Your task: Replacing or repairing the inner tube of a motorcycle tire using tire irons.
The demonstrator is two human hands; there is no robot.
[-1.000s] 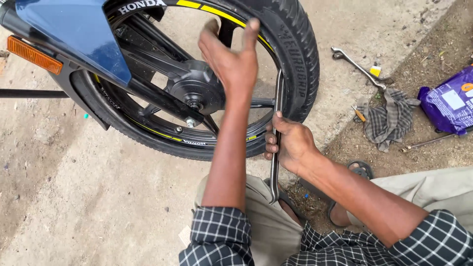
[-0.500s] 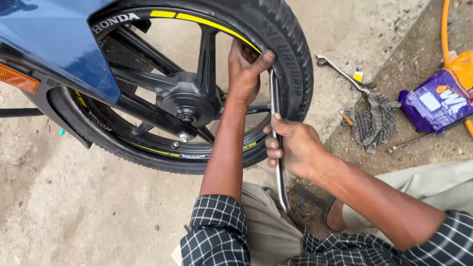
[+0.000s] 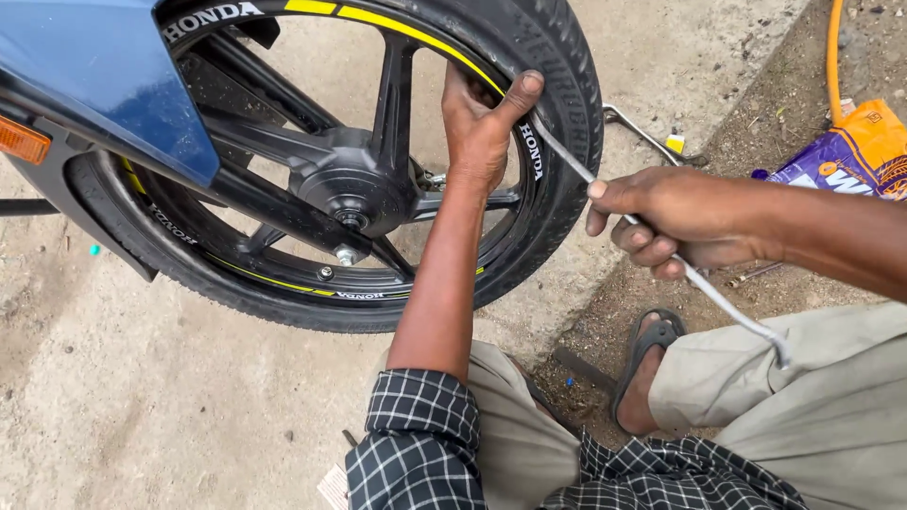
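Tyre lever (image 3: 694,276), a long grey metal bar, runs slantwise through the right hand (image 3: 675,219), whose fingers (image 3: 642,247) are curled shut around its middle; its lower end sticks out below those fingers over the trouser knee (image 3: 803,397), and its upper end runs up and left from the knuckles to the edge of the motorcycle tyre (image 3: 567,113), where the tip meets the gap between rubber and rim right by the other hand's thumb. Nearest of all, below both wrists, are the checked sleeves (image 3: 420,434) and, under the right hand's fingers, a foot in a dark sandal (image 3: 647,354) on gritty ground; the left hand (image 3: 477,132) sits farther up, fingers closed over the black rim (image 3: 515,142) with the thumb pressed on the tyre's inner edge, just left of the lever's tip; left of those fingers lie the spokes and the hub (image 3: 350,184), and farther left again a blue mudguard (image 3: 104,85) with an orange reflector (image 3: 21,140). Beyond the right hand's knuckles, past the tyre, a spanner (image 3: 642,132) lies on the concrete; to the right of that hand, well apart, sit a purple and orange packet (image 3: 841,161) and an orange hose (image 3: 833,57) on the dirt.
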